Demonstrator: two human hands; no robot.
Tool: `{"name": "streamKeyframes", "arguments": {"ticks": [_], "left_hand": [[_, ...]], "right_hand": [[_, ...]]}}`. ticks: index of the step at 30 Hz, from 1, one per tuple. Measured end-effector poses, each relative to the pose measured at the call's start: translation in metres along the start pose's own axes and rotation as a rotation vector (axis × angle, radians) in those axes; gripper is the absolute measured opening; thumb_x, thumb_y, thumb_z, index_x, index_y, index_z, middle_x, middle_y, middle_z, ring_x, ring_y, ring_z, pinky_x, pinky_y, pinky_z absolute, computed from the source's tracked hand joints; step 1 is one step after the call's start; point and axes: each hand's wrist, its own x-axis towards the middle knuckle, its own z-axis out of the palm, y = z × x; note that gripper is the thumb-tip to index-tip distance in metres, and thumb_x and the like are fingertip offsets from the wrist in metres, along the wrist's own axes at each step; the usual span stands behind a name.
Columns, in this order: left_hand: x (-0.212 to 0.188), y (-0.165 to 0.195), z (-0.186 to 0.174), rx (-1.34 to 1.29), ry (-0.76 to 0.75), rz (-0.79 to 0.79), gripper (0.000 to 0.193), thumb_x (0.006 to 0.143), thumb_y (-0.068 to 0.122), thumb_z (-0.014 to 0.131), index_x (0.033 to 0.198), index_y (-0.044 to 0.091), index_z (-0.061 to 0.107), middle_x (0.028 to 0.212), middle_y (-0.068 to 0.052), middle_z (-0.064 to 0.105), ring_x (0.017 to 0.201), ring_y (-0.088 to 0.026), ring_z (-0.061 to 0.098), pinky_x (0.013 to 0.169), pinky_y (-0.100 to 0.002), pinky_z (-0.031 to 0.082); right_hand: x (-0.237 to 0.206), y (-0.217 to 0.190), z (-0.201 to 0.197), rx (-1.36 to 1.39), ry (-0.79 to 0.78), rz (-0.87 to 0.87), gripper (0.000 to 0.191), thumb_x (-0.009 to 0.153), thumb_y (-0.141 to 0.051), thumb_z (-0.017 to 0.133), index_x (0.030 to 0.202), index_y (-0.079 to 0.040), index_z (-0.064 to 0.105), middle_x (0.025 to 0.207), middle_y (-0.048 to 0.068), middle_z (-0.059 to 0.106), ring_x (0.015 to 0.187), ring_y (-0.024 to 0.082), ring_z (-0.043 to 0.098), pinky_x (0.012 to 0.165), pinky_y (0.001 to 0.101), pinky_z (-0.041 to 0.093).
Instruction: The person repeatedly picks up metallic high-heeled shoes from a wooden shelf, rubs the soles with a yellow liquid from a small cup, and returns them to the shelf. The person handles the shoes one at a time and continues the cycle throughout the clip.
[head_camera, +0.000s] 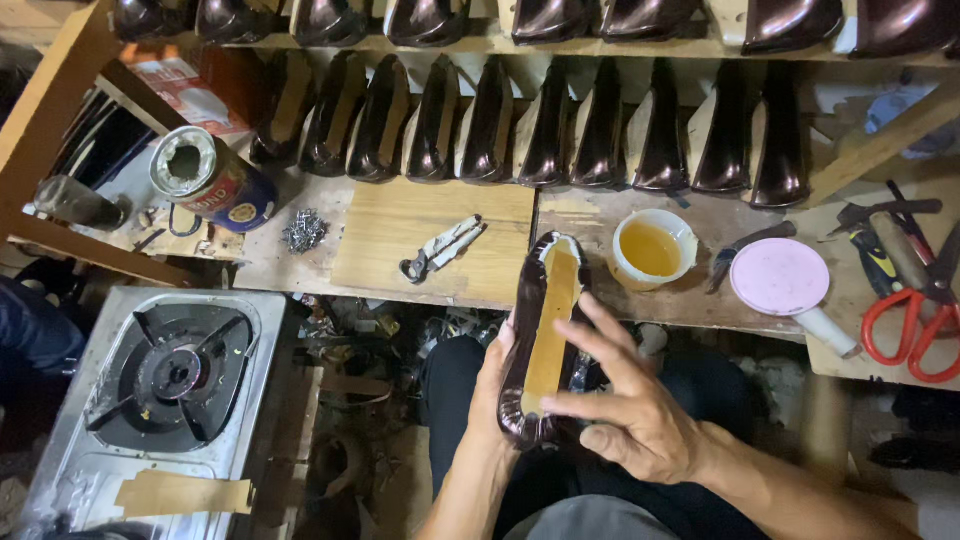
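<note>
A dark brown shoe upper on a last (545, 330) is held sole-up over my lap, its tan insole facing me. My left hand (492, 385) grips it from the left side and underneath. My right hand (630, 400) lies across its heel end with the fingers spread, fingertips resting on the insole and the folded leather edge. The toe points toward the wooden bench (430, 250).
Rows of similar dark lasted shoes (520, 130) stand on the bench and shelf. Also there: pincers (440, 250), a pile of nails (304, 231), a tin can (210, 180), a cup of yellow glue (652, 248), a pink lid (780, 277), red scissors (915, 315). A gas stove (160, 390) sits at the lower left.
</note>
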Motion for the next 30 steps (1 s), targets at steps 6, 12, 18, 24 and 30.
{"name": "streamKeyframes", "arguments": {"ticks": [6,12,18,24,30], "left_hand": [[0.005,-0.006,-0.004,-0.105,0.028,-0.066,0.056,0.106,0.040,0.053,0.151,0.007,0.047,0.141,-0.012,0.058,0.125,-0.024,0.057,0.106,-0.039,0.046],[0.000,0.003,0.012,0.070,-0.042,0.021,0.066,0.098,0.041,0.054,0.155,0.008,0.041,0.150,-0.010,0.054,0.135,-0.023,0.055,0.113,-0.036,0.043],[-0.004,0.011,0.027,0.181,-0.057,0.060,0.071,0.098,0.038,0.054,0.158,0.005,0.036,0.154,-0.013,0.050,0.138,-0.024,0.051,0.115,-0.038,0.040],[-0.011,0.017,0.027,0.186,-0.148,0.083,0.078,0.097,0.040,0.057,0.160,0.001,0.031,0.156,-0.014,0.048,0.142,-0.024,0.048,0.119,-0.038,0.037],[-0.027,0.020,0.017,0.283,-0.181,-0.017,0.099,0.086,0.051,0.072,0.159,-0.005,0.033,0.153,-0.021,0.050,0.136,-0.028,0.053,0.115,-0.040,0.040]], "right_hand": [[0.001,-0.003,0.007,-0.293,0.015,-0.221,0.037,0.105,-0.052,0.055,0.128,-0.029,0.073,0.165,0.009,0.031,0.159,0.037,0.017,0.130,0.0635,0.013],[-0.004,-0.004,0.003,-0.400,0.038,-0.283,0.034,0.103,-0.049,0.063,0.129,-0.030,0.072,0.159,0.003,0.039,0.156,0.034,0.021,0.128,0.0643,0.015],[-0.006,-0.007,-0.003,-0.396,0.069,-0.235,0.035,0.104,-0.046,0.057,0.126,-0.025,0.073,0.154,0.009,0.044,0.154,0.037,0.026,0.126,0.0646,0.019],[-0.003,0.005,0.003,-0.362,0.035,-0.183,0.047,0.108,-0.053,0.040,0.126,-0.026,0.075,0.161,0.009,0.037,0.156,0.035,0.023,0.129,0.0604,0.013],[0.013,0.036,-0.019,-0.505,0.218,-0.039,0.046,0.110,-0.050,0.036,0.125,-0.025,0.072,0.165,0.009,0.035,0.158,0.034,0.020,0.135,0.0529,0.012]]}}
